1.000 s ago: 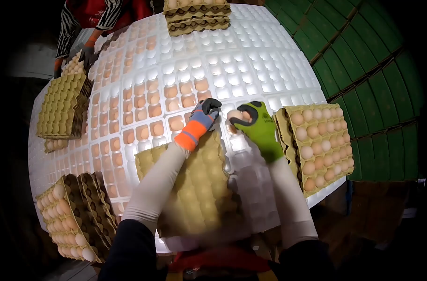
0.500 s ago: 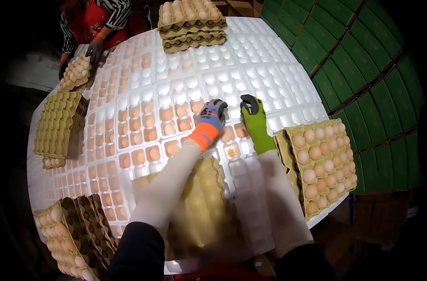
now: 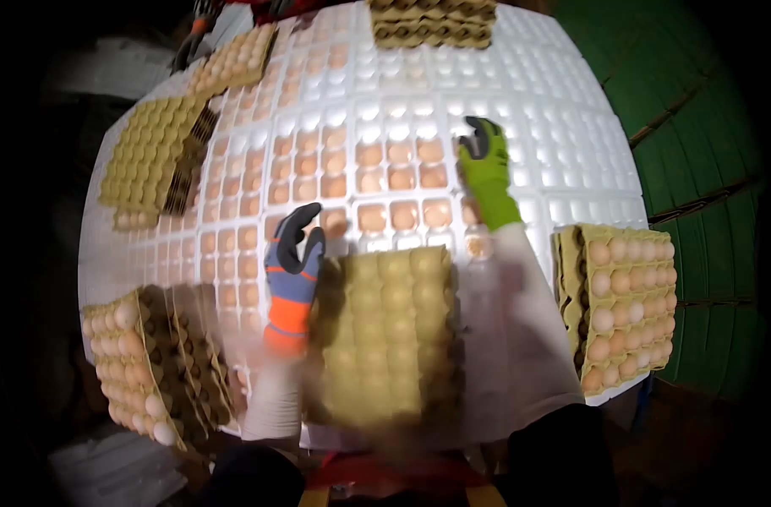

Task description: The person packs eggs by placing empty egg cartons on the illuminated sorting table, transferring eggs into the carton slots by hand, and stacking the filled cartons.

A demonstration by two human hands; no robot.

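My left hand (image 3: 297, 245), in a blue-grey and orange glove with dark fingertips, is over the foam trays just left of a pulp egg tray (image 3: 385, 329). Its fingers and thumb curve apart with nothing between them. Further forward and to the right, my right hand (image 3: 485, 156) in a green glove hovers by the filled cells. Its dark fingers are bent, the thumb apart, and no egg shows in them. White foam trays (image 3: 563, 160) cover the table, with brown eggs (image 3: 401, 177) sitting in many cells. A cell near my right wrist holds a yellowish broken egg (image 3: 478, 246).
Full pulp trays of eggs stand at the right (image 3: 631, 304) and tilted at front left (image 3: 132, 363). Stacked pulp trays (image 3: 153, 156) are at far left, others (image 3: 432, 24) at the back. Green boxes (image 3: 698, 228) line the right. A co-worker's gloved hand (image 3: 201, 25) shows at top left.
My left hand has swung left and back toward me, away from my right hand. My right hand stays near the same cells. The view has shifted, and the co-worker is mostly out of frame.
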